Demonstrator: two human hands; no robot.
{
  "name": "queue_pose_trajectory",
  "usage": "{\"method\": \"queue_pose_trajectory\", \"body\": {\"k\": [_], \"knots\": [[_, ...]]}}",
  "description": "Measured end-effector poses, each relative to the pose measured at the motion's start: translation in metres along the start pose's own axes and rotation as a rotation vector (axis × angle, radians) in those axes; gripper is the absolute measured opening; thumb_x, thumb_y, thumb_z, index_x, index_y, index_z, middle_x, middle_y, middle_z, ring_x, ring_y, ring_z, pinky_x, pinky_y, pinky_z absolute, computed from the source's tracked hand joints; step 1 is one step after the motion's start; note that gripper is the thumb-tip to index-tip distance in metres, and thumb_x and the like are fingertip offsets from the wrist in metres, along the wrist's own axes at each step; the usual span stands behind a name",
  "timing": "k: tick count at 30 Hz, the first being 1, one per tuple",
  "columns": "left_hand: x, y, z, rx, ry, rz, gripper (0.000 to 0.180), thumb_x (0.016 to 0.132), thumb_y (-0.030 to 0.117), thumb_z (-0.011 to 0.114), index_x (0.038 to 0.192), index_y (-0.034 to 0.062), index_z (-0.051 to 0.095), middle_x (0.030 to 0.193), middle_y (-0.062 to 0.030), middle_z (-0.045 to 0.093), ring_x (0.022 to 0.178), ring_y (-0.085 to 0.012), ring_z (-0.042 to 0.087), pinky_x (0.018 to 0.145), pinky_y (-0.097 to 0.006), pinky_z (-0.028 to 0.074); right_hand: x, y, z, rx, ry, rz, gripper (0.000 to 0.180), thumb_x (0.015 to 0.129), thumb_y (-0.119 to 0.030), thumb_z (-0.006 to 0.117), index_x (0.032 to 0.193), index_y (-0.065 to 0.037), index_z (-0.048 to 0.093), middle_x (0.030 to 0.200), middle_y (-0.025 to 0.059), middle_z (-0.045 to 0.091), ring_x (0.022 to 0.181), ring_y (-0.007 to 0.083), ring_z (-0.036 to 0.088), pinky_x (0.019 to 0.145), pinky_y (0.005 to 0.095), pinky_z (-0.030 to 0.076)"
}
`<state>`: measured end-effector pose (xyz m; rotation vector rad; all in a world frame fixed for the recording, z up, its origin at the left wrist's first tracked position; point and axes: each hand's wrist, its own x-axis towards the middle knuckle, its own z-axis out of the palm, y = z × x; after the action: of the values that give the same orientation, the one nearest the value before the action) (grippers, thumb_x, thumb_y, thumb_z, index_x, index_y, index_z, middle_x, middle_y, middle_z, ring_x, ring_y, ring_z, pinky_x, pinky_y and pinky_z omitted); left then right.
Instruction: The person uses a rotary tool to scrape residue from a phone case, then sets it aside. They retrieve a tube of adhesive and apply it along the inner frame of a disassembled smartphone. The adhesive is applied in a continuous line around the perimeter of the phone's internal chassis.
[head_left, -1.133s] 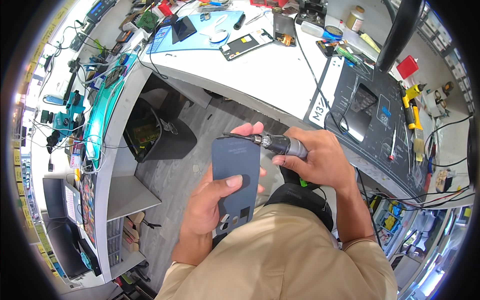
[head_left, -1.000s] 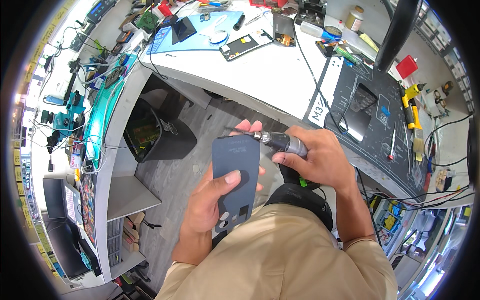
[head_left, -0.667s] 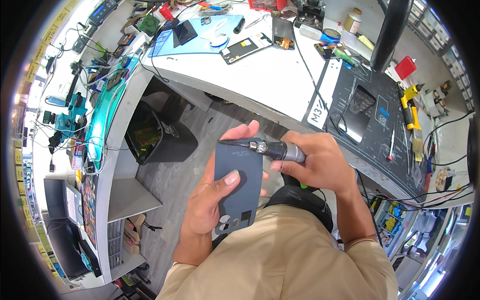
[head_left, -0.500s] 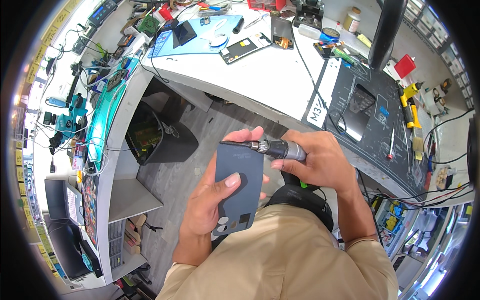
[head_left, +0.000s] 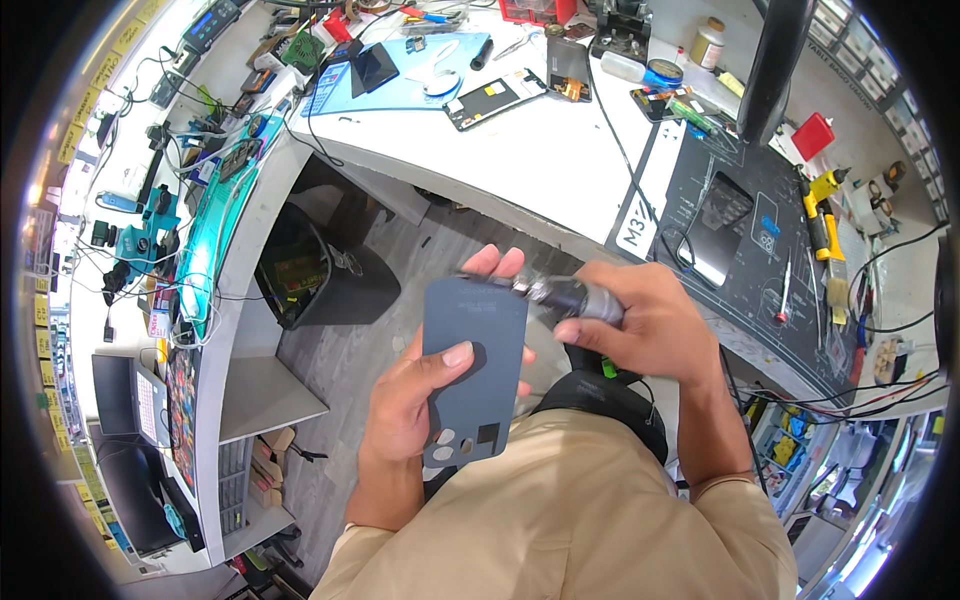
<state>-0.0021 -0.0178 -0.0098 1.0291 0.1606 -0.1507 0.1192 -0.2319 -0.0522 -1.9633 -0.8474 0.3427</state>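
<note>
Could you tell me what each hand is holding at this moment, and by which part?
Left hand grips the dark grey phone back cover by its long edges, thumb on its face. Right hand holds the metal-barrelled tool around its barrel.

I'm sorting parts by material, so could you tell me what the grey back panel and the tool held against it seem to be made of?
The grey back panel, held in the left hand, looks like matte plastic or frosted glass: flat, even colour, no glare, clean cutouts. The tool in the right hand looks like metal, with bright highlights on a dark, shiny barrel; its tip is too small to judge.
</note>
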Motion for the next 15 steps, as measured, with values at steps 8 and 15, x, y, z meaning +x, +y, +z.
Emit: {"method": "queue_pose_trajectory", "body": {"k": [8, 15], "knots": [[0.0000, -0.0001, 0.0004, 0.092, 0.034, 0.008, 0.084, 0.090, 0.028, 0.063, 0.159, -0.0016, 0.027, 0.165, -0.0174, 0.029, 0.114, -0.0262, 0.063, 0.093, -0.039, 0.057, 0.0012, 0.0022, 0.0038, -0.136, 0.050, -0.067, 0.041, 0.083, -0.045, 0.082, 0.089, -0.007, 0.068, 0.062, 0.0115, 0.060, 0.057, 0.0339, 0.060, 0.055, 0.0402, 0.045], [0.0000, 0.0007, 0.0022, 0.055, 0.037, 0.022, 0.087, 0.091, 0.030, 0.061, 0.161, -0.0030, 0.021, 0.168, -0.0180, 0.025, 0.115, -0.0267, 0.062, 0.093, -0.039, 0.057, 0.0033, -0.0001, 0.0035, -0.041, 0.046, 0.029, 0.034, 0.083, -0.034, 0.084, 0.099, -0.007, 0.072, 0.066, 0.0104, 0.061, 0.056, 0.0291, 0.057, 0.056, 0.0358, 0.046]]}}
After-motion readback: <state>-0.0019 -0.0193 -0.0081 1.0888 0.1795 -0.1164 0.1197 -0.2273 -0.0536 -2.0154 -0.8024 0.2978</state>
